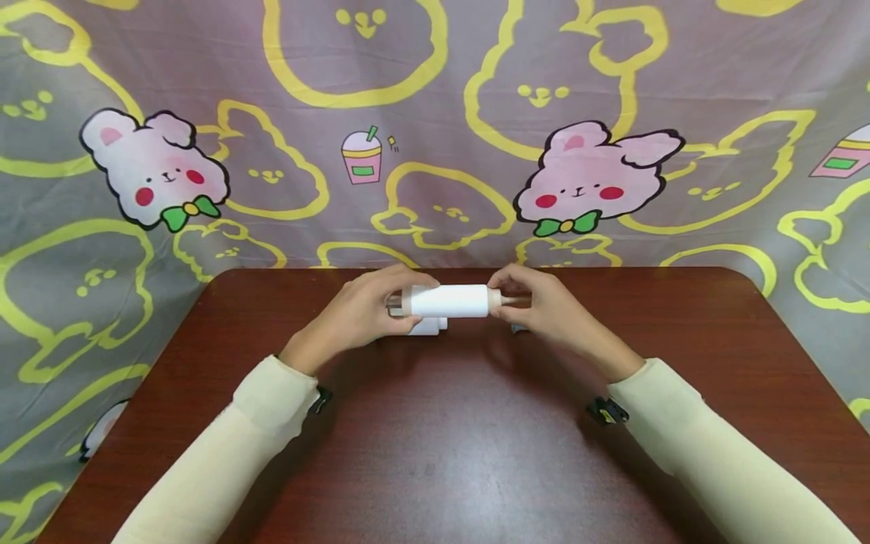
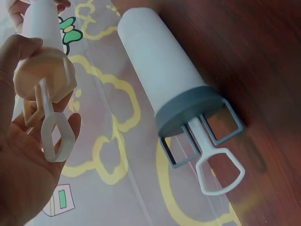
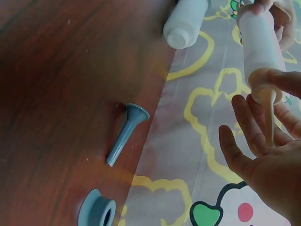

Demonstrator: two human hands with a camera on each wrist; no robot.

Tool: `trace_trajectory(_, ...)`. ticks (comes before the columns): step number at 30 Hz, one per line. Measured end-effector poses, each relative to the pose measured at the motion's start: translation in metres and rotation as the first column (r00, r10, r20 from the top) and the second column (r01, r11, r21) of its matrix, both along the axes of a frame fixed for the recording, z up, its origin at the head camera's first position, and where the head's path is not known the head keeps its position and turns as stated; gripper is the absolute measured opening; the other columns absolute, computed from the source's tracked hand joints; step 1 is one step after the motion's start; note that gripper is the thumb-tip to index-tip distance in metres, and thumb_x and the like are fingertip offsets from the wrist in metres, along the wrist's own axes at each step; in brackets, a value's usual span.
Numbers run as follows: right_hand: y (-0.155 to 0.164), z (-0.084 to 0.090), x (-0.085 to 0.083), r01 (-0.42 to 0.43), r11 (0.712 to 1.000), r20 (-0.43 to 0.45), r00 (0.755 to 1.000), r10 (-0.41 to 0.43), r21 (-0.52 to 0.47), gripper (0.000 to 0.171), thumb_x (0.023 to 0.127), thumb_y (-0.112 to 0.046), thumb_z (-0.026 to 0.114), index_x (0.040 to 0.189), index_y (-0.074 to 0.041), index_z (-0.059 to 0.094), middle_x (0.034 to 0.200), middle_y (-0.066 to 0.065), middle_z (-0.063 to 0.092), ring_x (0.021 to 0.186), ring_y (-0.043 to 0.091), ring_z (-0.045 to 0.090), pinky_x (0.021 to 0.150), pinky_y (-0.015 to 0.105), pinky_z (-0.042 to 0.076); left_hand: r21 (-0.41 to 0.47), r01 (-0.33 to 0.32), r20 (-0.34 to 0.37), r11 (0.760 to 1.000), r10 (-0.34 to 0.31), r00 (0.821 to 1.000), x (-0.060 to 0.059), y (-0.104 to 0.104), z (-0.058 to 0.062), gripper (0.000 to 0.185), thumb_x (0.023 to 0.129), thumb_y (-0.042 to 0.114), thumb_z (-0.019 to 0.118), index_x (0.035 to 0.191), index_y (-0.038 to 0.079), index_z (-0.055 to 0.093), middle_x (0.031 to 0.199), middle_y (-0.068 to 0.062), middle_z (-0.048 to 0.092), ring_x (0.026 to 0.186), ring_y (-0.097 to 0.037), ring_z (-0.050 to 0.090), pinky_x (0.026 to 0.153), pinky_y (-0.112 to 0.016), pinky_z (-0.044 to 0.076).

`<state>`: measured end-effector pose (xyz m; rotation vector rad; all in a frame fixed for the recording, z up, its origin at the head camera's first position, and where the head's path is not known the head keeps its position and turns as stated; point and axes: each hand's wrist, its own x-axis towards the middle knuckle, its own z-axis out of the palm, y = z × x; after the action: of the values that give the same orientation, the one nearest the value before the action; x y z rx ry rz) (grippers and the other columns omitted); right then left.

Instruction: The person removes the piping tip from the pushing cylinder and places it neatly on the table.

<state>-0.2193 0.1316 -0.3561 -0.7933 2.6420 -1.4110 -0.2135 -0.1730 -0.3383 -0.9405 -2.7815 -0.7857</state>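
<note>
The person holds a white tube (image 1: 451, 301) lying sideways in the air, near the far edge of the brown table (image 1: 435, 453). The left hand (image 1: 363, 306) has its thumb and fingers curled around the end with the cream cap (image 2: 42, 77), and the loop handle (image 2: 63, 136) sticks out from there. At the other end, the right hand (image 1: 553, 310) pinches the cream ring (image 3: 261, 77), from which the cream nozzle (image 3: 269, 117) points toward the palm.

The step in hand seems to be work on this ring, by turning; whether it is tightened or loosened, one cannot tell. In my judgement, the next move calls for a firm left hold and a straight turn from the right fingers. On the table lie a second white tube (image 2: 157, 61) with grey-blue cap (image 2: 188, 110), a blue nozzle (image 3: 128, 127) and a blue ring (image 3: 96, 209), both of these loose.
</note>
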Motion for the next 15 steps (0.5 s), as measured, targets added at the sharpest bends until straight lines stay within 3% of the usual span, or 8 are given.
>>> trace_trajectory(5, 0.007, -0.002, 0.008, 0.0, 0.999, 0.03, 1.0, 0.001, -0.043, 0.029, 0.092, -0.004, 0.079, 0.118, -0.003, 0.066, 0.117, 0.016, 0.072, 0.109, 0.03, 0.07, 0.081, 0.023, 0.058, -0.007, 0.036, -0.062, 0.999, -0.036, 0.997, 0.007, 0.004, -0.003, 0.051, 0.086, 0.02, 0.086, 0.133, 0.03, 0.069, 0.118, 0.007, 0.069, 0.095, -0.013, 0.063, 0.08, -0.036, 0.055)
trace_trajectory(15, 0.018, -0.005, 0.023, 0.021, 0.999, 0.07, 0.997, -0.017, -0.048, 0.033, 0.089, -0.003, 0.081, 0.119, -0.007, 0.066, 0.118, 0.011, 0.071, 0.111, 0.027, 0.071, 0.087, 0.021, 0.057, -0.002, 0.09, -0.143, 0.996, -0.089, 0.986, 0.017, 0.012, -0.006, 0.05, 0.084, 0.023, 0.088, 0.131, 0.028, 0.071, 0.119, 0.009, 0.071, 0.097, -0.01, 0.065, 0.079, -0.035, 0.055)
